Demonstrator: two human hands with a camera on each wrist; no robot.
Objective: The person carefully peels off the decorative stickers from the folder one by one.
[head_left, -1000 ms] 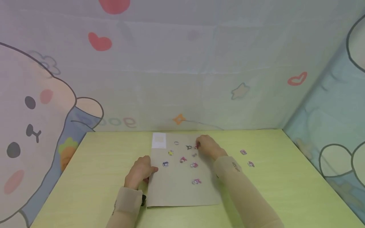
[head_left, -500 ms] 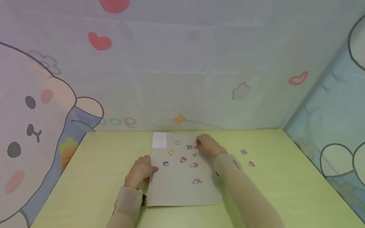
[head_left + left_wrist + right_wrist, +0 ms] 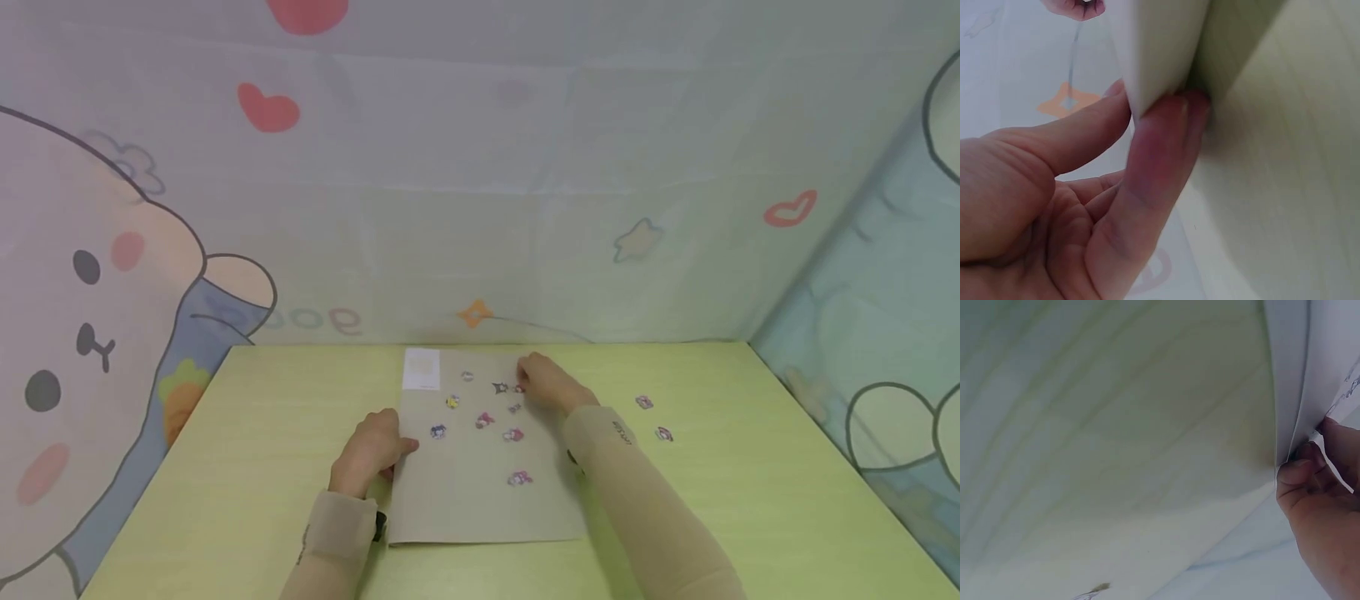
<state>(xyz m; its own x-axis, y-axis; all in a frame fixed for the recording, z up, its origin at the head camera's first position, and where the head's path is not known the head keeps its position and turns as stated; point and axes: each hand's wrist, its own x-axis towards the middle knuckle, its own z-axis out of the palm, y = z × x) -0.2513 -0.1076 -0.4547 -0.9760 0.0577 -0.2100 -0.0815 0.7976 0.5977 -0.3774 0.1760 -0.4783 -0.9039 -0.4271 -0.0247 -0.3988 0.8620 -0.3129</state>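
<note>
A flat beige folder [image 3: 457, 508] lies on the table with several small cartoon stickers [image 3: 484, 421] on its face and a white rectangle [image 3: 422, 370] at its top left corner. My left hand [image 3: 371, 450] pinches its left edge, thumb on top. In the left wrist view the fingers [image 3: 1147, 162] tuck under that edge. My right hand [image 3: 550, 383] is at the upper right edge, beside a small red sticker [image 3: 519, 389]. The right wrist view has my right hand [image 3: 1325, 487] pinching the folder's layered edge [image 3: 1288, 394], two layers standing slightly apart.
Two loose stickers, one pinkish [image 3: 644, 402] and one in pink and white [image 3: 663, 434], lie on the yellow-green table [image 3: 750, 500] to the right of the folder. Behind the table hangs a cartoon-printed cloth [image 3: 465, 233].
Both hands keep their places on the folder's edges. Only the head view shifts very slightly.
</note>
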